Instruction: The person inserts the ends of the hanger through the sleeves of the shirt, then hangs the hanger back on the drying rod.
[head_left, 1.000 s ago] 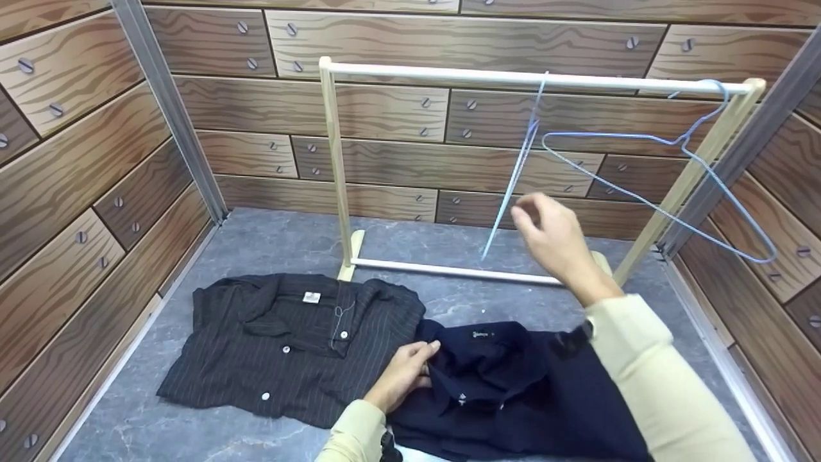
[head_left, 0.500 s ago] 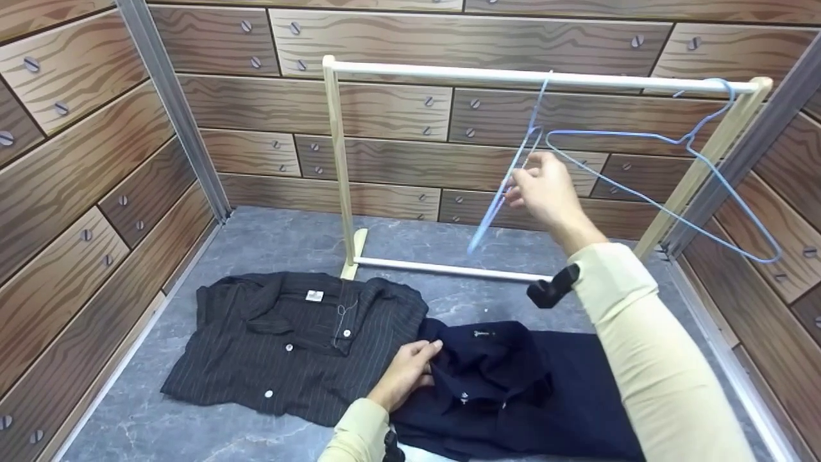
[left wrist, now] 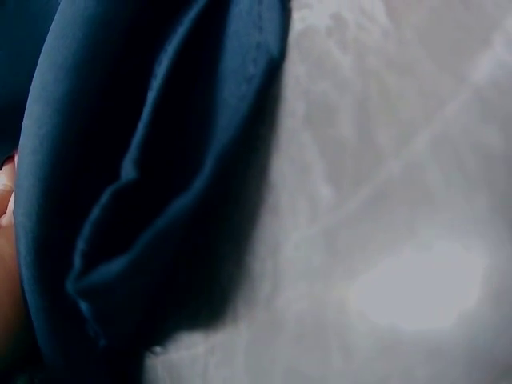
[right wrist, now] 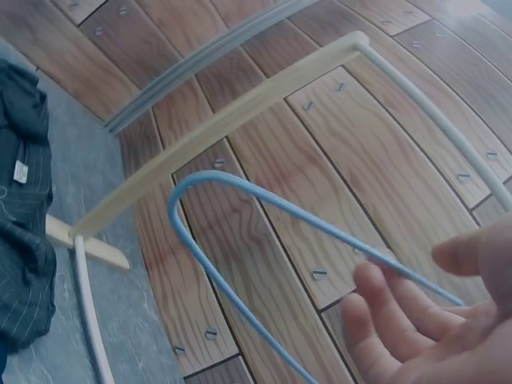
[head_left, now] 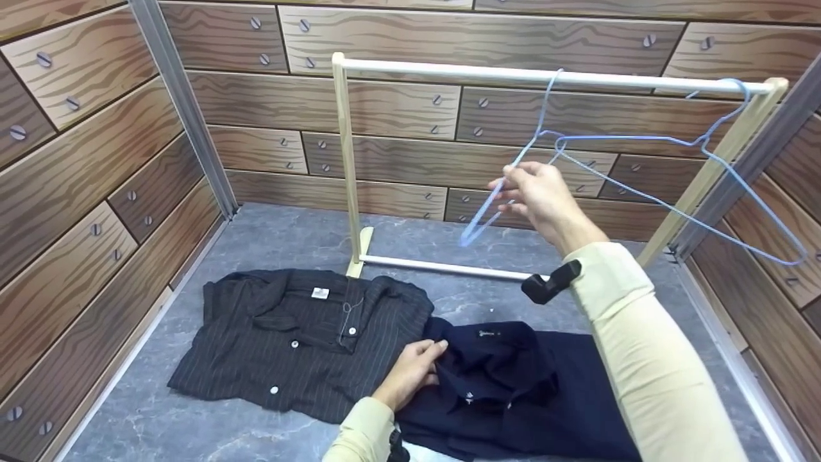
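My left hand (head_left: 414, 369) pinches the left edge of a navy collared shirt (head_left: 577, 378) lying on the floor. The left wrist view shows folds of that navy cloth (left wrist: 144, 200), with a sliver of fingers behind them. My right hand (head_left: 539, 192) is up at a blue wire hanger (head_left: 480, 217), which hangs turned at an angle from the rack's top bar. In the right wrist view the hanger's wire (right wrist: 308, 216) runs between my spread thumb and fingers, right at the fingertips. The thumb stands off the wire.
A black pinstriped shirt (head_left: 250, 359) lies left of the navy one. Behind both stands a rack with a white top bar (head_left: 449, 69) and wooden posts (head_left: 349, 160). A second blue hanger (head_left: 667, 205) hangs at its right end. Wood-patterned walls (head_left: 397, 38) enclose the grey floor (head_left: 154, 417).
My right hand has moved up and left to the middle hanger, which has turned from nearly edge-on to a wider angle. The left hand stays on the navy shirt.
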The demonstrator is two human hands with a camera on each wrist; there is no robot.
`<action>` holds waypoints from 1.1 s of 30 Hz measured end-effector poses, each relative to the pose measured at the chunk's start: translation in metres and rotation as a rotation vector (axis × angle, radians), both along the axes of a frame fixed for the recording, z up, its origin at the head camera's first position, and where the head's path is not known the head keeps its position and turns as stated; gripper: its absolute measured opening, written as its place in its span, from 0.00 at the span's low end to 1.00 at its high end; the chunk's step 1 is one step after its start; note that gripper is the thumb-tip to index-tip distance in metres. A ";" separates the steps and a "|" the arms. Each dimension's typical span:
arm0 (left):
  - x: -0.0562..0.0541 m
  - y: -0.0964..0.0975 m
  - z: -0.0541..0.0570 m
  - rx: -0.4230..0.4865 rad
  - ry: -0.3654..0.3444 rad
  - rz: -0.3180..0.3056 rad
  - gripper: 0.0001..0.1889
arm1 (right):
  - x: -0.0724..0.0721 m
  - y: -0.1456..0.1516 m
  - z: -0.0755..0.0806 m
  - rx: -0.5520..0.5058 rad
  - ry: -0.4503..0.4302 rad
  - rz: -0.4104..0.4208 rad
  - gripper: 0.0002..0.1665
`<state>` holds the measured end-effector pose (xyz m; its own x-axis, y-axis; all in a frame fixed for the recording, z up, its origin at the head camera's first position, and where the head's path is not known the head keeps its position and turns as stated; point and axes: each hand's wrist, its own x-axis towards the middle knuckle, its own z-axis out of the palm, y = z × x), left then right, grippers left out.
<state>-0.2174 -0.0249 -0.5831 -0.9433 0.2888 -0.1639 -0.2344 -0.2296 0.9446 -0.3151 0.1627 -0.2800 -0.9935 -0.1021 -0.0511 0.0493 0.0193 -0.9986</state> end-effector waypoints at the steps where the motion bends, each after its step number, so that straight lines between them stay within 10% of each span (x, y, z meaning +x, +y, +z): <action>1: 0.000 0.000 0.000 0.001 -0.001 0.000 0.16 | 0.000 0.001 0.000 -0.014 0.005 -0.020 0.12; 17: -0.001 0.000 -0.001 -0.013 0.004 -0.004 0.16 | 0.005 0.012 0.001 0.045 0.175 -0.105 0.16; 33: 0.001 0.001 -0.002 -0.025 0.013 0.009 0.15 | 0.021 0.049 -0.010 0.338 0.396 -0.184 0.22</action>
<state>-0.2169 -0.0236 -0.5846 -0.9478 0.2766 -0.1589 -0.2205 -0.2081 0.9529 -0.2944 0.2122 -0.2895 -0.9432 0.0323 0.3308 -0.2964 0.3682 -0.8812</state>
